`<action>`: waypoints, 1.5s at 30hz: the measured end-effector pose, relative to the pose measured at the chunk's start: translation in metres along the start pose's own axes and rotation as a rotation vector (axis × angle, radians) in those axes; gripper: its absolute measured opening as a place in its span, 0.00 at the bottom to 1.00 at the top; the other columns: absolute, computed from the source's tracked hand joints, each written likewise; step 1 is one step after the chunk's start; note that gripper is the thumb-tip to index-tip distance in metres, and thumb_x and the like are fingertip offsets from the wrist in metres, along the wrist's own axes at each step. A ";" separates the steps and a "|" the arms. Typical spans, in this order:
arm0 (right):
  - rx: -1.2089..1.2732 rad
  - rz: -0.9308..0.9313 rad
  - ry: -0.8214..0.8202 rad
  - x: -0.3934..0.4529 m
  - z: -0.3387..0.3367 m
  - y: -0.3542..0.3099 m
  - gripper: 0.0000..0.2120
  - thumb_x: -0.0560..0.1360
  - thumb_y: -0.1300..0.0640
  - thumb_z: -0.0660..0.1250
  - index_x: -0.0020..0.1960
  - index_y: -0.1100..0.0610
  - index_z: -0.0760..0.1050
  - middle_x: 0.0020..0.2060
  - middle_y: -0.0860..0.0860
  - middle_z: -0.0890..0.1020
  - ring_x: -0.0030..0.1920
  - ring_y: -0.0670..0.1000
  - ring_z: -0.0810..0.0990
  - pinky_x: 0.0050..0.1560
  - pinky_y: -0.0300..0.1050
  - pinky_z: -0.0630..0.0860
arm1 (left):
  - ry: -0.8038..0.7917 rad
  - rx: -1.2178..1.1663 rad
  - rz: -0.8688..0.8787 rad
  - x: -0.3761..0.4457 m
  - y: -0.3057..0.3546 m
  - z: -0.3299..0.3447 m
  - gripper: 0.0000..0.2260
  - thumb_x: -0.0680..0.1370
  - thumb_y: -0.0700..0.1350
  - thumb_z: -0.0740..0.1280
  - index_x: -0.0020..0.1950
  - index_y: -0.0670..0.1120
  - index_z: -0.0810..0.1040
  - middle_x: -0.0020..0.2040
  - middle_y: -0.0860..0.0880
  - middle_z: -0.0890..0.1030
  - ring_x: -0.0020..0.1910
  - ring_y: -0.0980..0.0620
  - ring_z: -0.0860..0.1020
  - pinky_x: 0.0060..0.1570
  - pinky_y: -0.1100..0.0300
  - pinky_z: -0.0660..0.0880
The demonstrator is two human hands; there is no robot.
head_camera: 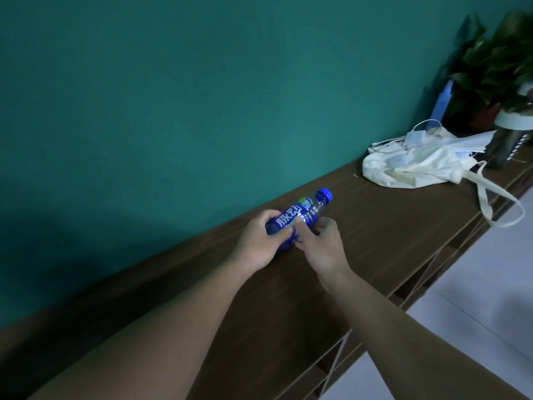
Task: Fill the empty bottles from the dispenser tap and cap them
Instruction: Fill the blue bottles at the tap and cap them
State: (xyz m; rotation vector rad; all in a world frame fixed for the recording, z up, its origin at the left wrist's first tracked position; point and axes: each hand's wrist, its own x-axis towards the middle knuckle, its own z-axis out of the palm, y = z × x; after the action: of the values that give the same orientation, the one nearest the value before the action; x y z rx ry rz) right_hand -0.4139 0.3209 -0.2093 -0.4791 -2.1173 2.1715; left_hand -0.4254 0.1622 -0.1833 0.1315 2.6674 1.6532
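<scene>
Lying tilted over the dark brown wooden tabletop (375, 235), a clear plastic bottle with a blue label and blue cap (305, 212) is held by both hands. The left hand (259, 241) is wrapped round its lower body; the right hand (320, 241) is pinched on its middle (cap screwed on). A cream cloth bag (415, 166) is seen well apart.

White characters "脉动" stand on the bottle's (300, 215) blue label.
</scene>
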 end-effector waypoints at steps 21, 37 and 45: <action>-0.245 -0.425 -0.461 -0.366 0.015 -0.080 0.36 0.73 0.51 0.86 0.73 0.45 0.69 0.64 0.43 0.84 0.59 0.42 0.88 0.60 0.51 0.87 | 0.263 -0.130 0.116 -0.381 0.076 -0.117 0.30 0.74 0.40 0.75 0.73 0.62 0.75 0.56 0.57 0.86 0.51 0.57 0.86 0.48 0.56 0.82; -0.860 -0.996 -0.334 -0.510 0.094 -0.150 0.41 0.82 0.21 0.54 0.33 0.57 0.67 0.26 0.51 0.72 0.31 0.57 0.72 0.36 0.55 0.71 | 0.486 -0.112 0.061 -0.566 0.033 -0.193 0.23 0.75 0.57 0.82 0.63 0.58 0.75 0.55 0.59 0.87 0.53 0.58 0.85 0.57 0.52 0.82; -1.132 -0.915 -0.486 -0.515 0.112 -0.155 0.36 0.85 0.33 0.62 0.29 0.58 0.61 0.25 0.54 0.65 0.30 0.58 0.66 0.33 0.50 0.63 | 0.443 -0.191 0.045 -0.581 0.018 -0.189 0.23 0.76 0.54 0.83 0.65 0.59 0.76 0.50 0.56 0.86 0.44 0.54 0.83 0.44 0.55 0.81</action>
State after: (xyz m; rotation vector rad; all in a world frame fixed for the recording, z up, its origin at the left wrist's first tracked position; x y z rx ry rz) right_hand 0.0189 0.0839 0.0316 0.9246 -2.7714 0.5227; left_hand 0.1460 -0.0400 -0.1088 -0.2020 2.7849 2.1622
